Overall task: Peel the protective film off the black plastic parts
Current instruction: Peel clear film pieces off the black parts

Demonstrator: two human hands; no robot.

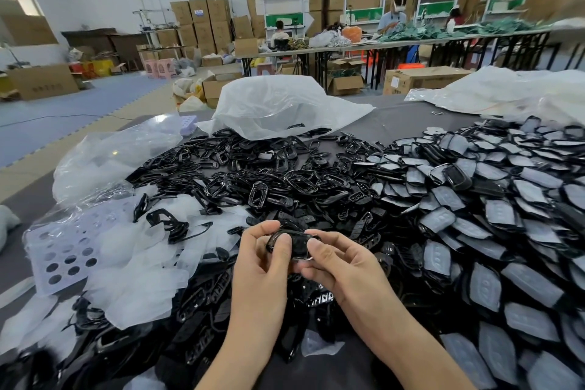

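Black plastic part (286,242): light, stiff, glossy-slick; your left hand (264,255) and right hand (340,258) pinch its edges; lift film at a corner.

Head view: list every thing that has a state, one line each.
Left hand: grips the black plastic part.
Right hand: pinches the same part.
Parts heaped at right: grey film on.
Black frames in the middle: bare, jumbled.
Peeled film sheets at left: loose, heaped.
White plastic bag: crumpled.
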